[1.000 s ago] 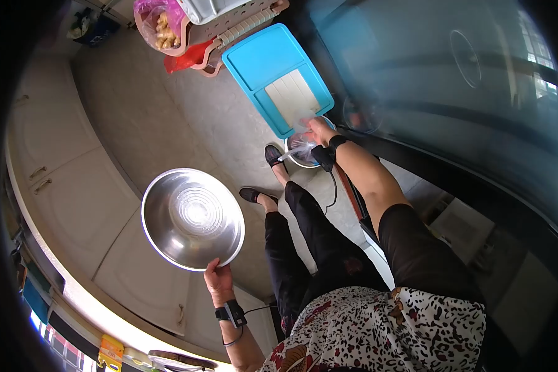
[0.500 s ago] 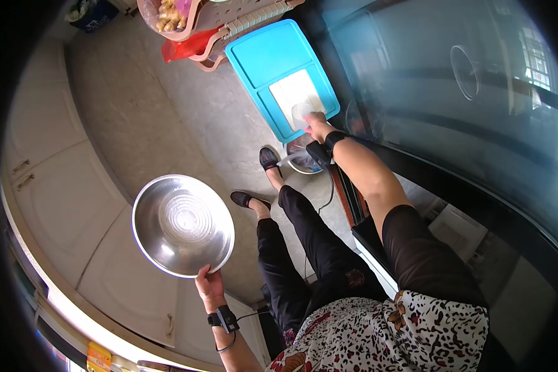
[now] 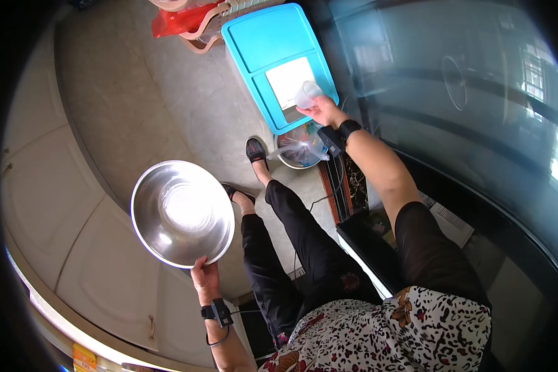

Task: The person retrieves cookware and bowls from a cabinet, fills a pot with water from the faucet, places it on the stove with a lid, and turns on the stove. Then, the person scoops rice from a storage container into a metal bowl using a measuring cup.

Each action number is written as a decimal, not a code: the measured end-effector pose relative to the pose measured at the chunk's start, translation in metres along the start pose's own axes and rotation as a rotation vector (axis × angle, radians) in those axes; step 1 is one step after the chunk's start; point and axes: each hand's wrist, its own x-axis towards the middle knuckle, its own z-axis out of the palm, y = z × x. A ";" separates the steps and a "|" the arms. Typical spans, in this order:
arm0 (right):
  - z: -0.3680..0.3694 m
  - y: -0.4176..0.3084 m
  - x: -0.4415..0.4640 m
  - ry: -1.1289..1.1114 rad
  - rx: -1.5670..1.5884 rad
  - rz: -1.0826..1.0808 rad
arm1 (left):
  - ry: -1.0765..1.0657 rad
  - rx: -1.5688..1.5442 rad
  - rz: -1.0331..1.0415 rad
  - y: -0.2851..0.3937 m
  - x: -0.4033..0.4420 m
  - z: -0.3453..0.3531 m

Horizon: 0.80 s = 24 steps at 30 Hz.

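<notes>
My left hand (image 3: 206,276) grips the near rim of a wide, shiny metal bowl (image 3: 155,211), which is tilted so its inside faces me. The bowl's centre is bright with glare, so I cannot tell if anything lies there. My right hand (image 3: 322,111) is closed around a small translucent plastic cup (image 3: 307,94). The cup is over the lower right part of a blue lidded bin (image 3: 270,40). A rectangular opening (image 3: 285,77) in the bin's lid shows bright white, with a grey strip along its near edge.
Below the blue bin stands a trash bin (image 3: 299,152) lined with a clear bag. A pink rack with a red bag (image 3: 183,22) is at the top. White cabinets (image 3: 99,248) run along the left, and a dark glossy glass panel (image 3: 415,74) lies on the right.
My right hand has turned and drawn back slightly, and the cup now shows more fully in it. The whole view has shifted, while the bowl stays in my left hand.
</notes>
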 end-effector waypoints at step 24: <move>0.044 -0.002 0.016 0.005 -1.180 -0.135 | 0.030 0.002 -0.052 -0.013 0.024 -0.005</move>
